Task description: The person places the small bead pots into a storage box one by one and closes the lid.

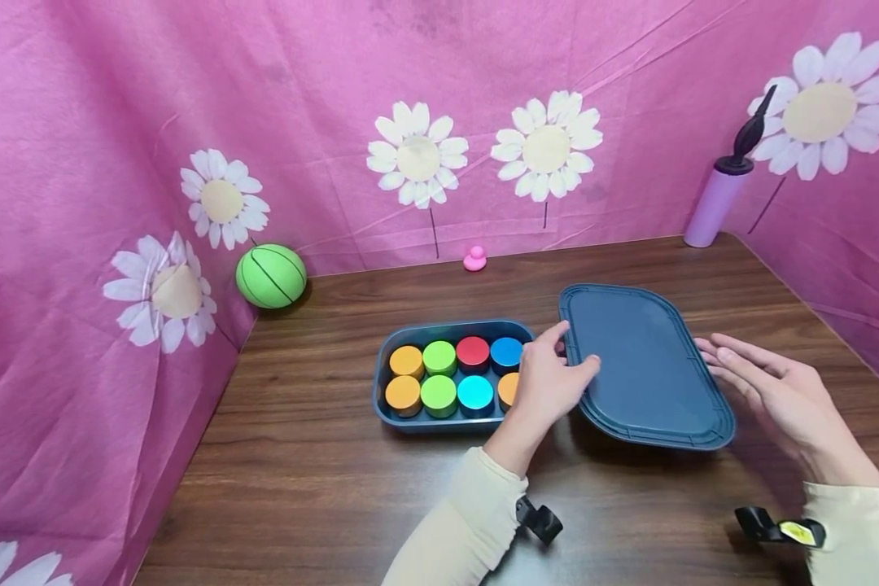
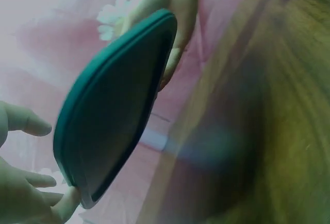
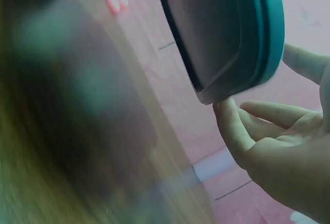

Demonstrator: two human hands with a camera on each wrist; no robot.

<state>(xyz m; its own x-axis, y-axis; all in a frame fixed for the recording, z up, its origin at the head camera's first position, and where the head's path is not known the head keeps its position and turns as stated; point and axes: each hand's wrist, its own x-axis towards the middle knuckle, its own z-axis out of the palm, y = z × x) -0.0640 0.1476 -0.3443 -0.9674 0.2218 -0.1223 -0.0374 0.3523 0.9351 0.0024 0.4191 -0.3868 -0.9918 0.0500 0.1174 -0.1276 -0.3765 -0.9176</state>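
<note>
A dark blue lid hangs tilted above the brown table, held at its long edges between my two hands. My left hand is at its left edge, thumb spread over the top side and fingertips under the rim. On the opposite edge my right hand supports the rim with its fingertips, seen closely in the right wrist view, where the thumb is behind the lid. Left of the lid, a matching blue box holds two rows of round pieces with orange, green, red and blue tops. My left hand hides its right end.
A green ball sits at the table's back left. A small pink rubber duck stands at the back edge. At the back right corner leans a purple hand pump. Pink flowered cloth walls the table's back and sides.
</note>
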